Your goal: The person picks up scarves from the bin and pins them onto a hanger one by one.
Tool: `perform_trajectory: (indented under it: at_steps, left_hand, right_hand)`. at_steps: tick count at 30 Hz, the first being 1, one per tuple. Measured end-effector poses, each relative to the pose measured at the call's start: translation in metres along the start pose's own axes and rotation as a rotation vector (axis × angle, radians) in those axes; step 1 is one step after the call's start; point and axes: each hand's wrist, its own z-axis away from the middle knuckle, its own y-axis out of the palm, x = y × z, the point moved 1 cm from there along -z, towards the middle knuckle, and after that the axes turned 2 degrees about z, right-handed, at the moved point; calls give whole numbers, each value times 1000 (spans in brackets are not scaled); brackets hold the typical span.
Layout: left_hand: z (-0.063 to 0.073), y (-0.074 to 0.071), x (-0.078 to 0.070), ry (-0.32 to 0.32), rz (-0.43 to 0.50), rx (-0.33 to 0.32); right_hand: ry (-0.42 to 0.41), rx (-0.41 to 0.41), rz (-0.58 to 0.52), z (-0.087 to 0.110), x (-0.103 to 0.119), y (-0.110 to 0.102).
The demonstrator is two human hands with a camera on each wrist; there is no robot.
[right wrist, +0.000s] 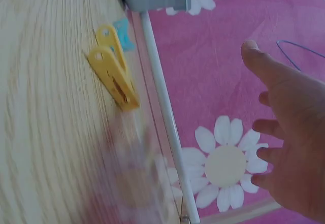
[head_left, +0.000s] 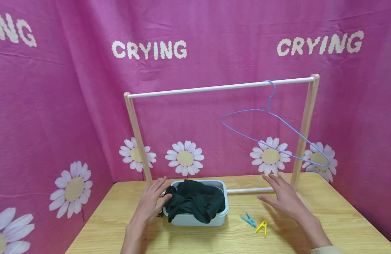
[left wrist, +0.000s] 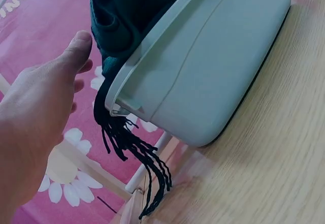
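A black fringed cloth (head_left: 195, 199) lies bunched in a pale grey plastic bin (head_left: 198, 221), spilling over its near rim. Dark tassels (left wrist: 147, 158) dangle past the bin's corner in the left wrist view. At the bin's left side is my left hand (head_left: 151, 203), fingers spread and holding nothing, thumb near the cloth. My right hand (head_left: 284, 197) hovers over the table's right part, also empty, with its fingers apart. Left of that hand lie a blue clothespin (head_left: 248, 220) and a yellow clothespin (head_left: 262, 228). Behind, a blue wire hanger (head_left: 271, 113) hangs from the rack's bar.
The small clothes rack has a white top bar (head_left: 195, 90), wooden posts (head_left: 306, 130) and a white lower bar (head_left: 249, 190) behind the bin. All stands on a light wooden table (head_left: 109, 225). A pink curtain (head_left: 201, 123) with daisies and lettering surrounds the table.
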Motion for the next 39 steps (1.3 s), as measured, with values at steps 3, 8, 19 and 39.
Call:
perform_trajectory:
  at_steps: [3, 8, 19, 39]
  left_hand:
    - [0, -2, -3, -9, 39, -4]
    - [1, -4, -6, -40, 108, -13]
    - [1, -1, -9, -85, 176, 21]
    - [3, -1, -19, -180, 485, 357]
  right_hand:
    - [-32, -10, -92, -2, 8, 4]
    - [-60, 12, -180, -2, 17, 12]
    - [-32, 57, -226, 1, 33, 20]
    - [32, 262, -454, -2, 65, 46]
